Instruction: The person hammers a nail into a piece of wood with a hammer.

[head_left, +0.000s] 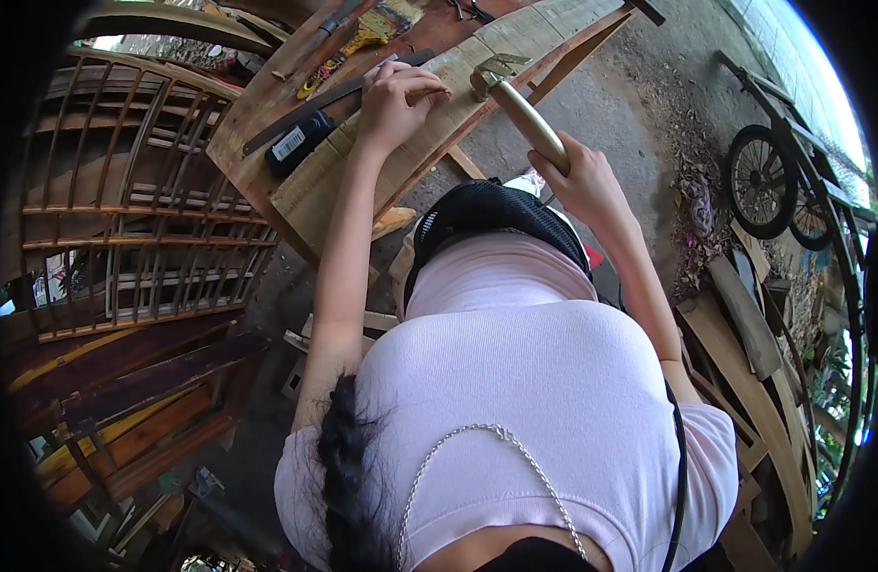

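Observation:
My right hand (584,181) grips the pale handle of a claw hammer (529,116). The hammer's metal head is over the edge of a light wooden plank (339,195). Over the same plank, to the left of the hammer head, is my left hand (399,100), its fingers curled in and closed; I cannot tell what they pinch. Close by on its left, a black item with a barcode label (299,143) lies on the workbench (237,143). A long, dark, flat strip (296,119) runs along the bench beside it and behind my left hand.
A paintbrush with a yellow handle (362,40) lies on the far part of the bench. Wooden lattice frames (124,210) are stacked at the left. To the right stand a spoked wheel (761,181) on a cart-like frame and a pile of boards (744,372).

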`<action>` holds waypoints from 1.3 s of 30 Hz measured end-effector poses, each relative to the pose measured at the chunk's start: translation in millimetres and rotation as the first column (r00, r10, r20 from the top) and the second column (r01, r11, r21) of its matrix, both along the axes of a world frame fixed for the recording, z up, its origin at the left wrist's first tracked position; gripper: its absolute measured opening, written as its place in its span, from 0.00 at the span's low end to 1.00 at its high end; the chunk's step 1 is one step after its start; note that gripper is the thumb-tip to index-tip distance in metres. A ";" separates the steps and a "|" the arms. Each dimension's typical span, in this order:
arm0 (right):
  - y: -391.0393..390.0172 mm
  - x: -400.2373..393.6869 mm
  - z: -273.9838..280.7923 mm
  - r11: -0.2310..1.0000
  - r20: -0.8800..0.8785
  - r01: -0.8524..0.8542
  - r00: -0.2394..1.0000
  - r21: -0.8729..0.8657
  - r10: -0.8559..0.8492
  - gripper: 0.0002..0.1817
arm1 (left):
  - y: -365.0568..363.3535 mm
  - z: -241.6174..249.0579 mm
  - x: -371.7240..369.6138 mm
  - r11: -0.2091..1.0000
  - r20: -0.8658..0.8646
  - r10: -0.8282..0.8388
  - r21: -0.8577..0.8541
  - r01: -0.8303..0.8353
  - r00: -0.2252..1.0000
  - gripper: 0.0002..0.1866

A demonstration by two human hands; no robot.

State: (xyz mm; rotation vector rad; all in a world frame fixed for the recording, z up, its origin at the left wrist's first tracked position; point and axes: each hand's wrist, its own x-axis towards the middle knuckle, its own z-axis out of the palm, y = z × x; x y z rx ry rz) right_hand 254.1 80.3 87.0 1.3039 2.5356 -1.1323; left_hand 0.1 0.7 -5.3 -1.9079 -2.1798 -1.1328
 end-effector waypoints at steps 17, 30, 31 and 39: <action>-1.6 -8.9 21.1 0.995 -0.063 -0.097 0.993 0.033 0.099 0.19 | -2.0 2.1 2.1 0.995 -0.109 0.020 0.102 -0.008 0.994 0.06; -4.2 -12.5 15.1 0.990 -0.064 -0.125 0.989 0.069 0.130 0.18 | -2.1 3.0 1.0 0.996 -0.101 0.033 0.083 -0.025 0.994 0.08; -4.2 -13.2 17.9 0.989 -0.064 -0.129 0.989 0.070 0.133 0.18 | -1.7 2.0 0.1 0.996 -0.122 0.044 0.084 -0.034 0.992 0.08; -4.7 -15.9 13.3 0.989 -0.056 -0.128 0.990 0.070 0.132 0.16 | -2.8 5.3 3.9 0.998 -0.095 0.034 0.064 -0.028 0.995 0.07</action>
